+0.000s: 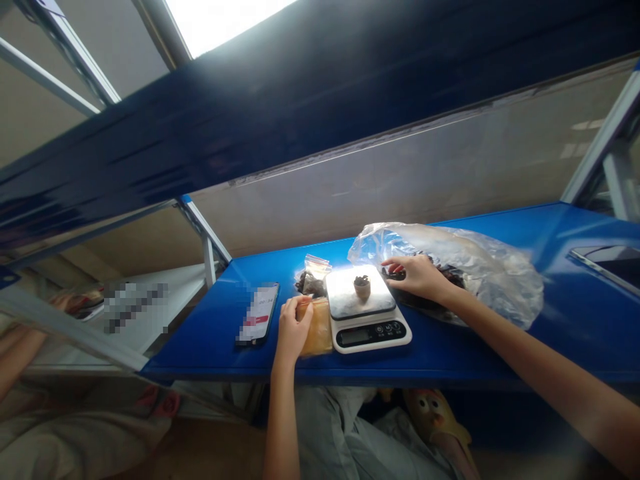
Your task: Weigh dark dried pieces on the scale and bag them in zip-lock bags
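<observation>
A white kitchen scale [370,323] stands on the blue shelf [500,347] with a small brown cup [362,287] of dark pieces on its plate. My left hand [294,327] is closed on the top of a stack of yellowish small bags [317,330] just left of the scale. My right hand [417,275] reaches into the mouth of a large clear plastic bag [480,267] holding dark pieces, fingers curled on some of them. A small filled zip bag [313,275] lies behind the stack.
A phone [259,313] lies face up left of the bags. A dark tablet [613,261] sits at the far right of the shelf. A dark blue shelf beam [300,113] hangs overhead. Another person's arm [15,360] shows at the far left.
</observation>
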Tool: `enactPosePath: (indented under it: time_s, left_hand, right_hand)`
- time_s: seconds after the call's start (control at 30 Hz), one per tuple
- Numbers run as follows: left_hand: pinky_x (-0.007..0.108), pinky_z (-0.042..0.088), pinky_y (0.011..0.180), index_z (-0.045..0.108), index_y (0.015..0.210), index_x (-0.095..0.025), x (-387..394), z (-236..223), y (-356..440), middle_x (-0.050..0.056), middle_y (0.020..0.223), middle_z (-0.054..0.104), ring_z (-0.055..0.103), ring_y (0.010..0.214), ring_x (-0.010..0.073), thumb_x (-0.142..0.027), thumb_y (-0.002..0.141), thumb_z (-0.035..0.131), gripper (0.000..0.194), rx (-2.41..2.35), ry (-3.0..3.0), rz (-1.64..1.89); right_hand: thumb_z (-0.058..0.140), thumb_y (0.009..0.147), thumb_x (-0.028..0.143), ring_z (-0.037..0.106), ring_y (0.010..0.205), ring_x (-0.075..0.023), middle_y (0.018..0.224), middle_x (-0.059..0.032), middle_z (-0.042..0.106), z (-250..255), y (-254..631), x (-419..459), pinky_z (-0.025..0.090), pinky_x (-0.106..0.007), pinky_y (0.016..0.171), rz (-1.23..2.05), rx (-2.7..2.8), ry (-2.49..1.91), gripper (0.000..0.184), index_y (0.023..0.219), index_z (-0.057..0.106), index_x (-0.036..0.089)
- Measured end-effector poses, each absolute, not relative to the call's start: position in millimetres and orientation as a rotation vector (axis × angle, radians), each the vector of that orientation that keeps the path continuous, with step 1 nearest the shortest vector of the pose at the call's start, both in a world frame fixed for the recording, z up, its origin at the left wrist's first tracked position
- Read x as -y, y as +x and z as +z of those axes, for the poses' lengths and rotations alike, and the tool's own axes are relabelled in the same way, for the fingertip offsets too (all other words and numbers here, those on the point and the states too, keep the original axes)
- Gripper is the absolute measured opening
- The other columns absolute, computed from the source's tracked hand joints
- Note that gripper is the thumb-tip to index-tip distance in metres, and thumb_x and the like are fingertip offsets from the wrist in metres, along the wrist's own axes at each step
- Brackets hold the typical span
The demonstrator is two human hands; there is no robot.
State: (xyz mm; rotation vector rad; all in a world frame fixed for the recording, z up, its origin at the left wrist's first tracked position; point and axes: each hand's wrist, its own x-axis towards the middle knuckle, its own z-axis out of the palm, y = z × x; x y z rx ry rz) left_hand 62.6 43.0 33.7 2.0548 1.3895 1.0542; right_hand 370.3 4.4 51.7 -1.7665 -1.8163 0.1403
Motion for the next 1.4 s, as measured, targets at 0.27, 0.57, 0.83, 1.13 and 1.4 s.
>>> enactPosePath:
  time_s: [0.27,0.57,0.83,1.13,1.4]
  left_hand:
    - [0.039,0.042,0.093,0.062,0.095,-0.022,-43.2,32.8,61.5,0.006,0.101,0.064,0.056,0.102,0.0229,-0.029,0.083,0.051,0.018,-1.385,2.048,1.043]
    - [0.039,0.042,0.093,0.063,0.095,-0.022,-43.4,33.8,61.5,0.006,0.102,0.064,0.056,0.102,0.0233,-0.029,0.082,0.051,0.019,-1.387,2.032,1.029]
    - [0.039,0.043,0.093,0.063,0.093,-0.023,-43.4,32.9,62.2,0.005,0.101,0.065,0.056,0.101,0.0226,-0.028,0.082,0.052,0.017,-1.38,2.035,1.06]
    - [0.039,0.042,0.095,0.062,0.095,-0.022,-44.7,31.8,61.4,0.006,0.102,0.065,0.056,0.102,0.0219,-0.028,0.082,0.051,0.018,-1.37,2.054,1.055]
    - [0.039,0.042,0.094,0.063,0.094,-0.021,-45.9,32.4,61.9,0.006,0.1,0.067,0.058,0.101,0.0219,-0.028,0.081,0.052,0.018,-1.364,2.058,1.063]
  right_hand:
    - [0.062,0.07,0.017,0.07,0.074,-0.0191,0.08,-0.0048,0.075,51.3,370.4,-6.1,0.053,-0.028,0.072,0.14,1.766,-1.735,0.033,0.102,0.07,0.015]
    - [0.063,0.071,0.028,0.07,0.081,-0.0229,0.089,-0.0064,0.076,54.3,367.1,-3.6,0.051,-0.031,0.076,0.104,1.836,-1.765,0.034,0.101,0.072,0.017]
    - [0.062,0.073,0.034,0.067,0.093,-0.0259,0.098,-0.0064,0.075,56.0,370.6,-2.7,0.046,-0.033,0.08,0.095,1.929,-1.849,0.032,0.098,0.074,0.02]
    - [0.059,0.079,0.037,0.066,0.088,-0.0243,0.089,-0.0043,0.075,54.3,369.1,-4.3,0.04,-0.036,0.081,0.032,1.933,-1.862,0.023,0.09,0.072,0.022]
    - [0.06,0.075,0.026,0.067,0.074,-0.0197,0.08,-0.0034,0.074,49.8,367.0,-8.8,0.045,-0.028,0.068,0.054,1.892,-1.753,0.019,0.088,0.072,0.02]
